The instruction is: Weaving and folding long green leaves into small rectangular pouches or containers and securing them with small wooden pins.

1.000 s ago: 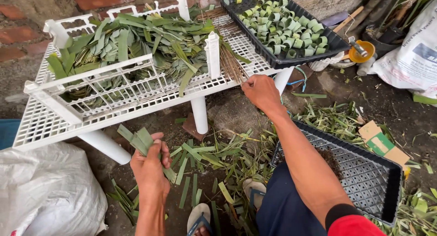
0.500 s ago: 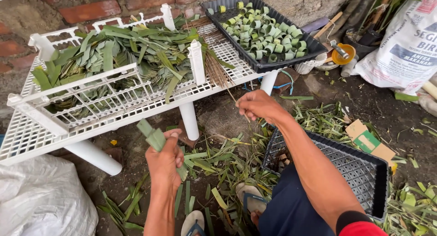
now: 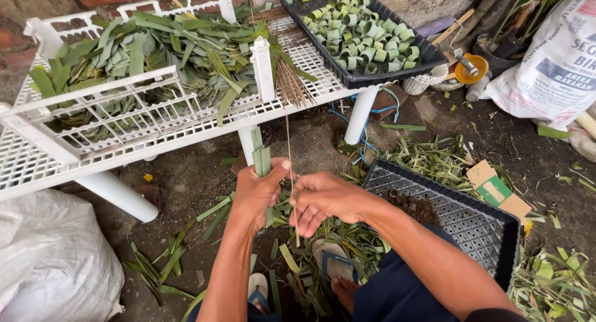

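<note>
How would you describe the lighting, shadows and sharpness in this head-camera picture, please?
Head view: soft, even daylight with no glare; only a faint shadow under the white rack. The left hand, with its leaf strips, and the right hand, with its thin stick, are sharp; wide-angle distortion bends the rack's edges.

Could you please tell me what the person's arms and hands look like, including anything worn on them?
Both arms are bare to the edge of the picture, with no sleeves showing. The left hand and right hand are bare too: no gloves, and no rings, bracelet or watch that I can make out.
</note>
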